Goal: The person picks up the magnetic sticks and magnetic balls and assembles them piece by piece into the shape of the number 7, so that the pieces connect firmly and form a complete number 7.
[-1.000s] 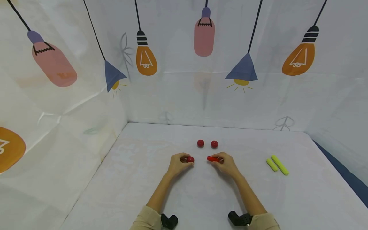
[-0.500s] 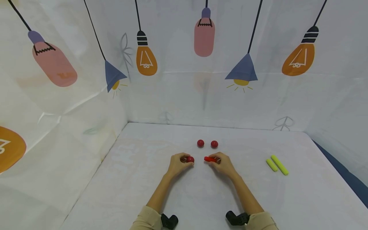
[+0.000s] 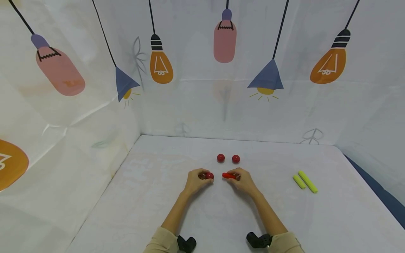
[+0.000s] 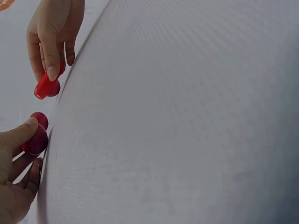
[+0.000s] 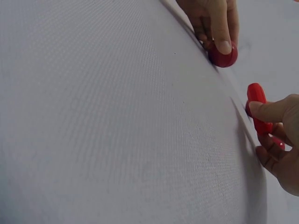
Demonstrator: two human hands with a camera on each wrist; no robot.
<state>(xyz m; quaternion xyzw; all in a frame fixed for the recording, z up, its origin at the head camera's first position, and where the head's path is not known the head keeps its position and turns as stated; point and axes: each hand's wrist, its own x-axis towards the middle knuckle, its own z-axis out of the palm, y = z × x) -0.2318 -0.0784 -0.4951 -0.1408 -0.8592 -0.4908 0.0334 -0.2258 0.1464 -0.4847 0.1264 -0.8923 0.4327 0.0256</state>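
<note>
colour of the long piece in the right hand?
Long piece: bright red, clearest in right wrist view.

Red balls (image 3: 209,175), red stick (image 3: 227,175)

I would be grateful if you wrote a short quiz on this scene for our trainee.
1. Count: how many loose red balls lie on the table?
2. True or false: the two yellow-green sticks are equally long.
3. Identify: which hand holds the red stick?

Key:
1. Two.
2. False: the longer yellow-green stick clearly exceeds the shorter yellow-green stick.
3. The right hand; the left hand holds another red ball.
</note>
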